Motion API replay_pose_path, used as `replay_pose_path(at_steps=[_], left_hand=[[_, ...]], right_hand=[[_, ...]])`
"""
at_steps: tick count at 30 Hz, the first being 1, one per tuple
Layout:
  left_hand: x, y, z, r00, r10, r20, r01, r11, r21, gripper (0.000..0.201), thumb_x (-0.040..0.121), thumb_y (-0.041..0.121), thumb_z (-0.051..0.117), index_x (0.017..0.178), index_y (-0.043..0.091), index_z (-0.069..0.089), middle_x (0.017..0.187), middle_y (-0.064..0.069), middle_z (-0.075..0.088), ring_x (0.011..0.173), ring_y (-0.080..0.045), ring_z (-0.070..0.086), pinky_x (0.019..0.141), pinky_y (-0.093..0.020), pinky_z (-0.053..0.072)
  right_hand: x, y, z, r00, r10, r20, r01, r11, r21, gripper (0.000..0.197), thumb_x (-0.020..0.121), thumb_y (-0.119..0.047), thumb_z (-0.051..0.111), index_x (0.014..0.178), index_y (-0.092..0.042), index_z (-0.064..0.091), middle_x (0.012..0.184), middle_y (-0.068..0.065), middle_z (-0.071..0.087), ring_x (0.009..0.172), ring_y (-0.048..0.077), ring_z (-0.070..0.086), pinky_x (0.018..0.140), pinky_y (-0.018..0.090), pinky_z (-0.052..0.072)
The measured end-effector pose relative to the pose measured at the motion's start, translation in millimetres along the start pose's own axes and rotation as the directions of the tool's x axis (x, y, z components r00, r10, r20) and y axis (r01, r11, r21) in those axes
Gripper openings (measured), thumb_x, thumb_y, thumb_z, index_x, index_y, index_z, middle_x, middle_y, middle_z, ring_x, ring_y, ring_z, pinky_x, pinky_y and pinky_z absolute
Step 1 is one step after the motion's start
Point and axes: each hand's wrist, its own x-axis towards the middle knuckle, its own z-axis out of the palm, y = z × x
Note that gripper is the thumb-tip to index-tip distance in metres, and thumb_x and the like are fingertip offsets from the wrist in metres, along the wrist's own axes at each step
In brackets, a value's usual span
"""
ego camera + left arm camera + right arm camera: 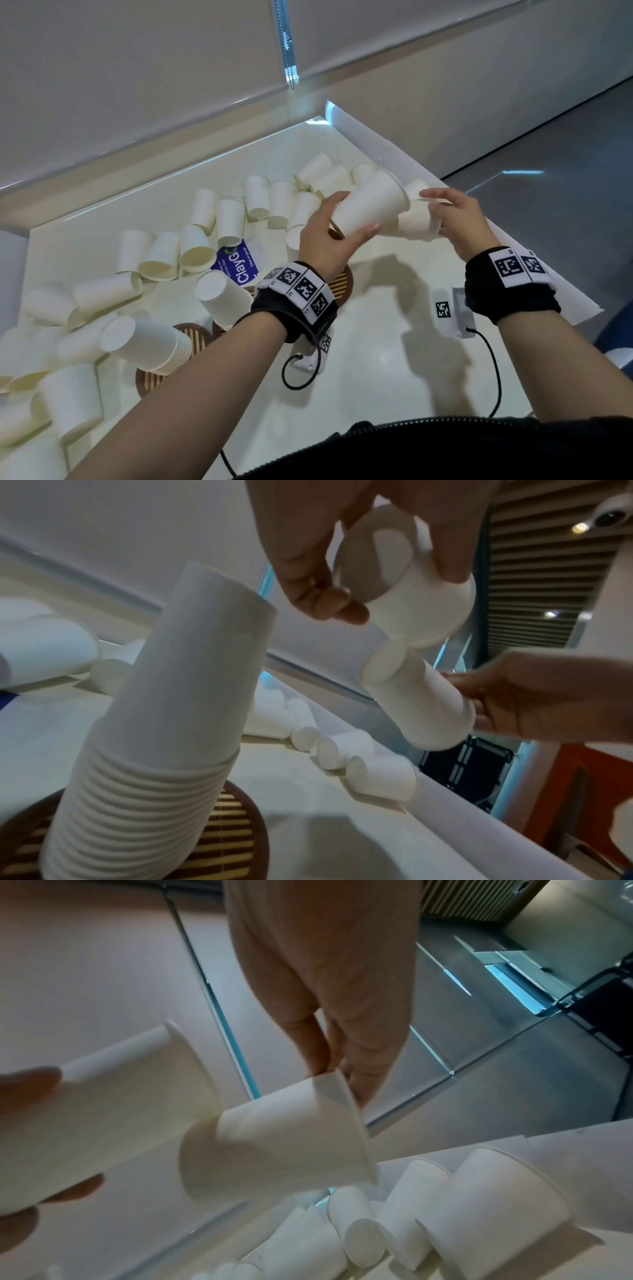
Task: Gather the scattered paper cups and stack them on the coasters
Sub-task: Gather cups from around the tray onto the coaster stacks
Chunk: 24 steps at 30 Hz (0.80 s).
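My left hand (329, 233) grips a white paper cup (370, 205) on its side above the table, mouth to the right. My right hand (452, 216) holds a second cup (416, 221), whose base meets that mouth; how far in it sits is hidden. The wrist views show both cups, the left one (421, 601) and the right one (284, 1145). Below, a tall upside-down cup stack (147, 342) (164, 723) stands on a round slatted coaster (150, 380) (232, 831). A smaller stack (222, 298) stands nearby. Two bare coasters (195, 337) (339, 284) lie on the table.
Several loose cups (239, 212) lie along the back of the white table (394, 359) and piled at the left (68, 308). A blue printed label (239, 263) lies among them. Marker tags (452, 311) with black cables sit near me. The table's right edge (520, 253) runs under my right wrist.
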Motion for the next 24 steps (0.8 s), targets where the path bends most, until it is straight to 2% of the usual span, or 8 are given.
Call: replay_pose_path(at_steps=[2,7,11,14,16,18,21,24], left_hand=[[3,3,-7,0.999,-0.023,-0.036,0.020,0.998,-0.067,0.059,0.060,0.045,0.078,0.115,0.036,0.056,0.116,0.004,0.060,0.105,-0.013,0.057,0.086,-0.023,0.049],[7,8,-14,1.000,-0.013,-0.023,0.011,0.995,-0.100,0.058,0.045,0.052,0.074,0.098,0.036,0.059,0.103,0.006,0.062,0.097,-0.014,0.060,0.083,-0.026,0.052],[4,8,1,1.000,-0.021,0.004,0.021,0.999,-0.044,0.067,0.044,0.060,0.069,0.104,0.032,0.057,0.105,0.005,0.061,0.100,-0.017,0.060,0.090,-0.038,0.052],[4,9,1,0.989,-0.040,-0.145,0.029,0.997,-0.077,0.072,0.051,0.060,0.070,0.110,0.022,0.053,0.111,-0.001,0.061,0.101,-0.018,0.060,0.092,-0.035,0.050],[4,12,-11,0.957,-0.070,-0.280,0.024,0.986,-0.165,0.054,0.064,0.045,0.078,0.106,0.021,0.053,0.106,0.003,0.061,0.095,-0.016,0.060,0.086,-0.028,0.051],[5,16,-28,0.913,-0.041,-0.407,-0.033,0.984,-0.176,0.040,0.071,0.033,0.078,0.099,0.027,0.050,0.096,0.011,0.057,0.084,-0.012,0.059,0.076,-0.022,0.050],[10,19,-52,0.854,0.090,-0.512,-0.117,0.993,-0.022,0.036,0.065,0.042,0.074,0.092,0.036,0.052,0.094,0.015,0.053,0.086,-0.008,0.057,0.078,-0.022,0.049],[15,9,-62,0.863,0.156,-0.480,-0.101,0.985,0.140,0.027,0.064,0.043,0.071,0.089,0.040,0.060,0.098,0.016,0.050,0.093,-0.001,0.054,0.084,-0.024,0.049]], right_hand=[[3,-3,-2,0.993,0.052,-0.108,-0.048,0.998,0.046,0.033,0.089,0.003,0.039,0.109,-0.011,0.061,0.099,0.008,0.057,0.082,0.023,0.054,0.052,0.023,0.046],[2,-8,4,0.980,0.073,-0.183,-0.061,0.996,0.071,0.029,0.088,0.001,0.039,0.102,-0.018,0.056,0.097,0.004,0.057,0.079,0.019,0.054,0.054,0.023,0.042],[-9,-16,31,0.991,0.092,0.101,-0.106,0.984,0.144,0.019,0.098,-0.019,0.040,0.104,-0.016,0.058,0.109,0.009,0.060,0.092,0.026,0.055,0.072,0.035,0.046],[-20,-25,47,0.896,0.185,0.404,-0.302,0.921,0.248,0.059,0.096,-0.057,0.026,0.123,-0.009,0.048,0.124,0.010,0.058,0.100,0.022,0.062,0.077,0.036,0.052],[-22,-29,51,0.805,0.197,0.559,-0.396,0.881,0.260,0.074,0.091,-0.066,0.018,0.127,-0.007,0.045,0.121,0.008,0.061,0.101,0.021,0.063,0.080,0.036,0.055],[-22,-32,54,0.776,0.205,0.597,-0.390,0.899,0.198,0.074,0.090,-0.068,0.017,0.123,-0.010,0.048,0.109,0.008,0.063,0.098,0.022,0.063,0.084,0.036,0.053],[-11,-23,59,0.881,0.216,0.421,-0.234,0.972,-0.010,0.048,0.095,-0.054,0.037,0.119,-0.015,0.049,0.100,0.006,0.060,0.091,0.020,0.059,0.083,0.035,0.047],[17,6,51,0.988,0.148,0.046,-0.140,0.981,-0.135,0.034,0.092,-0.024,0.054,0.121,-0.008,0.053,0.106,0.007,0.054,0.094,0.021,0.052,0.070,0.026,0.043]])
